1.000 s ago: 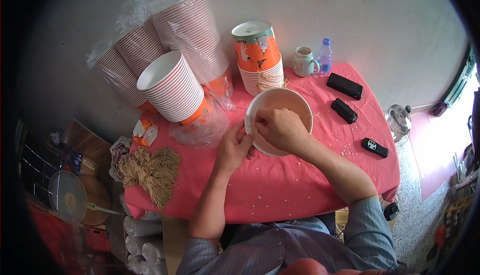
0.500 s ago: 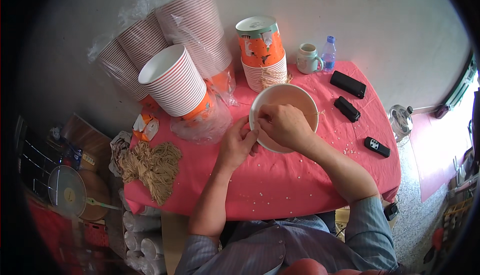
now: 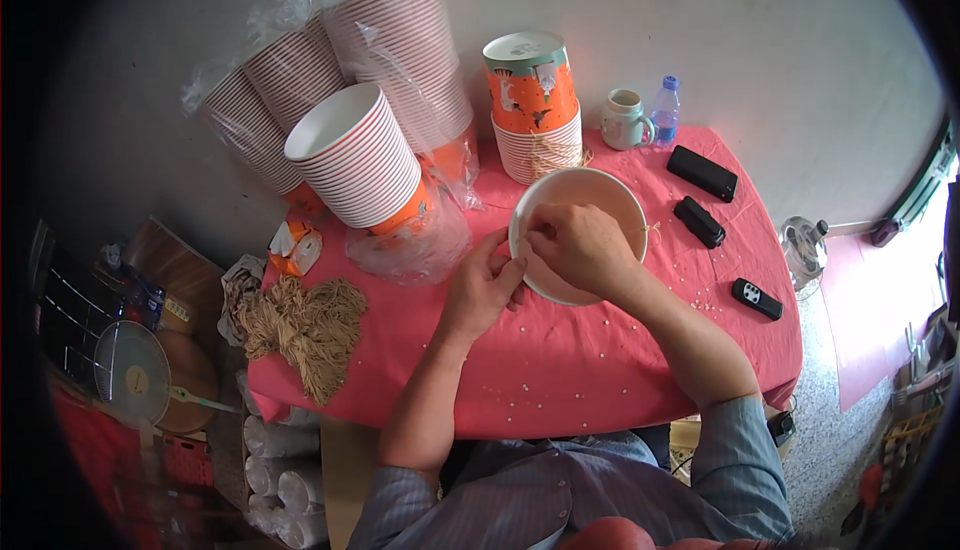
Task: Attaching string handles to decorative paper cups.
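A white-lined paper bucket (image 3: 628, 200) stands mouth up on the table in front of me. My left hand (image 3: 486, 290) grips its left rim, thumb and fingers closed on the wall. Over the mouth, my right hand (image 3: 585, 250) has its fingers pinched together against the inside of that same wall, close to the left thumb. What those fingertips hold is hidden. A short tan string end (image 3: 652, 229) sticks out at the bucket's right side. To the left lies a loose bundle of tan strings (image 3: 305, 335).
Behind are stacked paper buckets (image 3: 350, 165), partly in clear plastic, and a shorter orange-patterned stack (image 3: 535, 100). A mug (image 3: 622, 122), water bottle (image 3: 666, 110), two black cases (image 3: 702, 172) and a small remote (image 3: 757, 298) occupy the right side. White bits dot the red tablecloth (image 3: 590, 390).
The whole view has shifted slightly, so things appear a little farther right. Both hands keep nearly the same hold at the bucket's left rim.
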Demonstrator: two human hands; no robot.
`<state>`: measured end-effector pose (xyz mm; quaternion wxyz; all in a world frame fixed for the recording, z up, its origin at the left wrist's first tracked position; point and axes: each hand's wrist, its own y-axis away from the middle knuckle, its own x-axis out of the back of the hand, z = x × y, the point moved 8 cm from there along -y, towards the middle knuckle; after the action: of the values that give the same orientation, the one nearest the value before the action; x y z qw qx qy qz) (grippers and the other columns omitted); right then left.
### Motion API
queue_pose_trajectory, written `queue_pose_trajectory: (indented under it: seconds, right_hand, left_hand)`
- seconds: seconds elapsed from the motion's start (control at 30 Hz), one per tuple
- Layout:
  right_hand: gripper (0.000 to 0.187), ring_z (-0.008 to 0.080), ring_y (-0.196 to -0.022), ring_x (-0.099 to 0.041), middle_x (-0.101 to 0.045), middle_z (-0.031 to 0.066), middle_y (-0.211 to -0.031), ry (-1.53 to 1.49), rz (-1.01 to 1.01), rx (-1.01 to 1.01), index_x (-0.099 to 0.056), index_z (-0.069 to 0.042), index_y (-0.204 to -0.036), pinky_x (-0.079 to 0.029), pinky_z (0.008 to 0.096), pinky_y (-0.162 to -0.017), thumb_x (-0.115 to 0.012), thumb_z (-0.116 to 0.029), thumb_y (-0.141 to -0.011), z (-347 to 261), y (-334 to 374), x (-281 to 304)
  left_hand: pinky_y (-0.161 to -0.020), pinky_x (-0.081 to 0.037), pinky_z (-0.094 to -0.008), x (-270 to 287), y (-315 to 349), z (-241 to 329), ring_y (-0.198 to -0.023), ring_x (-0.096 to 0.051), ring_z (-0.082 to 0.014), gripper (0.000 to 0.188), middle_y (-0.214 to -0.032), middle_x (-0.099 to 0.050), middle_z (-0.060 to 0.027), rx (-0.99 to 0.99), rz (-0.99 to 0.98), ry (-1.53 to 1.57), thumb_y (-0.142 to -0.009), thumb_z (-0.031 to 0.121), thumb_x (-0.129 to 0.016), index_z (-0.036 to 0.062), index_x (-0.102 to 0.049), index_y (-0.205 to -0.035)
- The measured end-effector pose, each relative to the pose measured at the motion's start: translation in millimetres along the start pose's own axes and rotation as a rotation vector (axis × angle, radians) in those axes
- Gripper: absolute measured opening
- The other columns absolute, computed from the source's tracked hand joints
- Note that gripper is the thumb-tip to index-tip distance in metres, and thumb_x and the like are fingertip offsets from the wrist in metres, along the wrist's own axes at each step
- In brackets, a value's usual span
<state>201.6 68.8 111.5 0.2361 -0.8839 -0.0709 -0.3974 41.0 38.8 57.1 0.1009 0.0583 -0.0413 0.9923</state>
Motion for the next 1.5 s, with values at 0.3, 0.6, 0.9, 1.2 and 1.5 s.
queue_pose_trajectory:
  seconds: [0.3, 0.6, 0.9, 1.2, 1.5]
  right_hand:
    - [0.021, 0.03, -0.083, -0.079, -0.081, 0.0127, -0.093, -0.171, 0.011, 0.056, -0.082, -0.008, -0.107, -0.061, 0.0451, -0.079, -0.076, -0.025, -0.097, -10.8, 0.3, 21.0]
    - [0.018, 0.0406, -0.087, -0.077, -0.079, 0.0184, -0.092, -0.165, -0.03, 0.127, -0.079, -0.009, -0.105, -0.06, 0.053, -0.08, -0.073, -0.025, -0.1, -20.4, 2.4, 18.6]
    - [0.011, 0.0365, -0.089, -0.078, -0.08, 0.013, -0.095, -0.079, 0.005, 0.305, -0.08, -0.008, -0.104, -0.061, 0.048, -0.083, -0.077, -0.015, -0.096, -37.8, 9.6, 19.1]
    - [0.006, 0.0323, -0.087, -0.076, -0.075, 0.0072, -0.087, 0.062, 0.06, 0.5, -0.074, -0.011, -0.1, -0.06, 0.0483, -0.08, -0.075, -0.014, -0.095, -50.1, 15.0, 19.7]
    - [0.007, 0.0335, -0.091, -0.076, -0.077, 0.0094, -0.092, -0.009, -0.029, 0.412, -0.074, -0.009, -0.101, -0.059, 0.0486, -0.08, -0.074, -0.016, -0.098, -48.8, 14.3, 26.0]
  left_hand:
    - [-0.056, -0.051, -0.029, 13.1, 11.1, 20.8, -0.062, -0.063, -0.0103, 0.047, -0.077, -0.071, -0.0065, 0.061, 0.09, -0.097, -0.104, 0.008, -0.068, -0.0004, -0.058, -0.149]
    - [-0.075, -0.052, -0.0317, 14.5, 15.9, 60.9, -0.084, -0.064, -0.0212, 0.026, -0.104, -0.064, -0.0105, -0.655, 0.252, -0.504, -0.109, 0.017, -0.072, 0.0025, -0.077, -0.13]
    - [-0.072, -0.05, -0.0291, 20.4, 4.2, 17.2, -0.081, -0.063, -0.0114, 0.048, -0.088, -0.071, -0.0045, -0.206, 0.001, -0.041, -0.118, 0.042, -0.057, -0.0011, -0.077, -0.112]
    - [-0.058, -0.046, -0.0256, 4.6, 5.1, 2.8, -0.07, -0.065, -0.0101, 0.04, -0.088, -0.073, -0.0028, 0.045, -0.241, 0.331, -0.115, 0.041, -0.063, 0.0028, -0.076, -0.111]
    - [-0.063, -0.051, -0.0276, 11.9, 8.3, 22.6, -0.07, -0.065, -0.0107, 0.019, -0.087, -0.075, -0.0033, -0.242, -0.057, -0.053, -0.109, 0.017, -0.072, 0.0008, -0.079, -0.103]
